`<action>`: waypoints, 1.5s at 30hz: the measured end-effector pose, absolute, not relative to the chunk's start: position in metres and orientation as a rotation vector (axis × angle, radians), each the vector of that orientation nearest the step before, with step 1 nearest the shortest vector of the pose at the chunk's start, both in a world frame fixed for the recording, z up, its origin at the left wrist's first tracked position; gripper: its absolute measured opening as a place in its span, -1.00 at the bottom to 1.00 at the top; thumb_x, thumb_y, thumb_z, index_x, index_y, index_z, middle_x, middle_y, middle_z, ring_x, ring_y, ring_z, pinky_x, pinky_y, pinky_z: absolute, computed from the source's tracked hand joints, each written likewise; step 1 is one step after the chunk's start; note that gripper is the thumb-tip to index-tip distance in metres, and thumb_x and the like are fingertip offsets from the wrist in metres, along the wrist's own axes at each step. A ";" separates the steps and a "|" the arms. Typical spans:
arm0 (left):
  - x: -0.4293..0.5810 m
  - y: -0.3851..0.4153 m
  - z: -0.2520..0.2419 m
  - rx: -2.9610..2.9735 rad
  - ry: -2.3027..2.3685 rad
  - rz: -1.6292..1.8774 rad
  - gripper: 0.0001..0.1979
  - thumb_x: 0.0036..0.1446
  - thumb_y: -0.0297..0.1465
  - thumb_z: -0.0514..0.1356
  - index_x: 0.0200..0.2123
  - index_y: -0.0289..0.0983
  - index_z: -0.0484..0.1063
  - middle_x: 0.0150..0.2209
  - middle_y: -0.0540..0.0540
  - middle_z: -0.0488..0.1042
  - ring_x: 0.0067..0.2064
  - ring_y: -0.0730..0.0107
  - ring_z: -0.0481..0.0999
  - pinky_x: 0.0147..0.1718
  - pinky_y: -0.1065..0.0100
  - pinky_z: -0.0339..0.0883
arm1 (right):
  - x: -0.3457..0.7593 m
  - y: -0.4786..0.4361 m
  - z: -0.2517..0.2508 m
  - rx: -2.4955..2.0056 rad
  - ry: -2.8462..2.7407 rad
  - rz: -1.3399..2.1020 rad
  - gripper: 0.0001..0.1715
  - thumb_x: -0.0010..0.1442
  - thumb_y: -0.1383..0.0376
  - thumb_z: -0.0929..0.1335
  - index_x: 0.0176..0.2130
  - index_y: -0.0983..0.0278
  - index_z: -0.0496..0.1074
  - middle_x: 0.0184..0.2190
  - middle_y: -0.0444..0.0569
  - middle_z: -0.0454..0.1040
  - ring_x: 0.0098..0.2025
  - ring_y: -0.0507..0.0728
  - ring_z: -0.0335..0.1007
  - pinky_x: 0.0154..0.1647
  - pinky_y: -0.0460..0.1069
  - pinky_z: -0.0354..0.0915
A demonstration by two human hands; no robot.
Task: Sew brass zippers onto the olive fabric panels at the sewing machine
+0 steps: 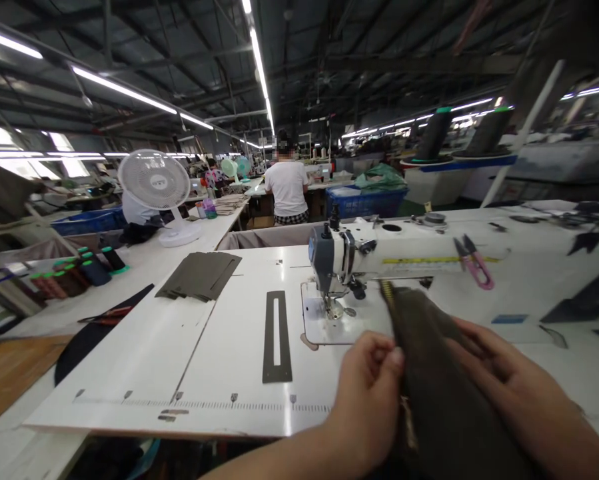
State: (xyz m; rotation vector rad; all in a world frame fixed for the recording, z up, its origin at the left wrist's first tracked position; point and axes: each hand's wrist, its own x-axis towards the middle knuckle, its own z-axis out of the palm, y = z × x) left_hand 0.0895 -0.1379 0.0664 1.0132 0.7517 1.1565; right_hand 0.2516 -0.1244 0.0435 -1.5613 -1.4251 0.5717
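Now L hand (369, 397) pinches dark fabric (436, 387); R hand (519, 387) touches its 3 o'clock side, can't tell grip. Sewing m/c (323, 263) at 11 o'clock.

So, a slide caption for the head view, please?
Left hand pinching dark cloth, right hand against it, beside a sewing machine, with a slotted dark piece on the white table.

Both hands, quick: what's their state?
Left hand: closed, pinching the edge of dark zippered fabric.
Right hand: against the fabric's other side; grip partly hidden, can't tell.
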 end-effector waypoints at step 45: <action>-0.015 -0.085 -0.015 2.988 1.452 0.034 -0.67 0.25 -0.37 -0.04 0.05 -0.26 0.25 0.15 -0.17 0.20 0.17 -0.08 0.12 0.07 -0.26 -0.02 | 0.239 -0.084 0.028 -1.347 -1.361 1.563 -0.49 -0.08 -0.06 0.35 -0.33 0.30 0.47 -0.31 0.03 0.52 -0.20 0.23 0.43 -0.15 -0.01 0.32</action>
